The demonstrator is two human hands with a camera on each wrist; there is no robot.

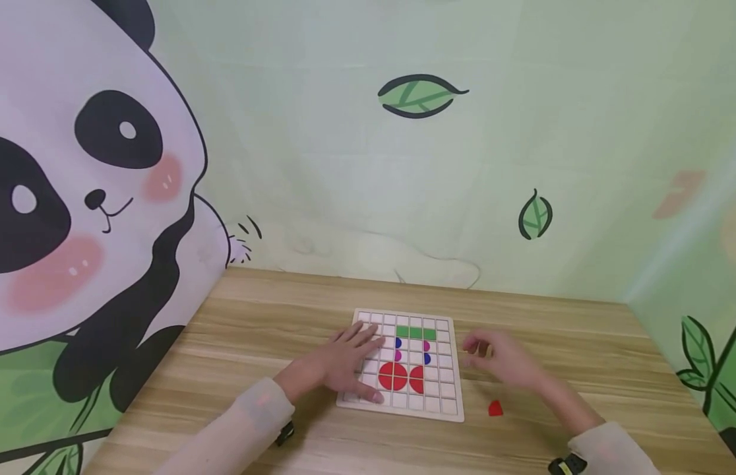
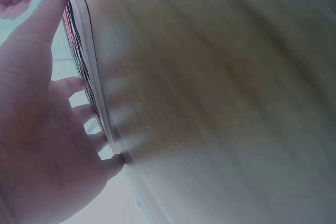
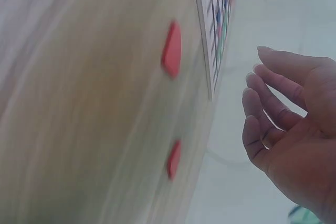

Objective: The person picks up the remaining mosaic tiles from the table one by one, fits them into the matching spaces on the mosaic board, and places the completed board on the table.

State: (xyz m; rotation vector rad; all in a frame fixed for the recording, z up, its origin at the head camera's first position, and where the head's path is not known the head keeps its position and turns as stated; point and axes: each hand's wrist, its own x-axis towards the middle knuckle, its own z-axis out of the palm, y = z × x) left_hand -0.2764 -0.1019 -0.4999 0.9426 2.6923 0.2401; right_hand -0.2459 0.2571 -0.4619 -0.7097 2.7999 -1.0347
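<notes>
My left hand point(image 1: 350, 363) rests with spread fingers on the left side of a white grid board point(image 1: 448, 408). On the board, red quarter pieces point(image 1: 386, 369) form a full circle, with a red half circle point(image 1: 417, 380) to its right. Above them are small blue point(image 1: 427, 358) and magenta point(image 1: 427, 346) half-round pieces and a row of green squares point(image 1: 416, 332). My right hand point(image 1: 506, 356) hovers just right of the board, fingers loosely bent and nothing visible between them. Two loose red pieces, one nearer the board point(image 3: 172, 50) and one farther off point(image 3: 174, 159), lie on the table below it.
The wooden table point(image 1: 273, 297) meets a pale green backdrop point(image 1: 320, 165) with printed leaves behind the board. A printed panda point(image 1: 107, 198) fills the left wall. One loose red piece point(image 1: 495, 408) lies beside the board's lower right corner.
</notes>
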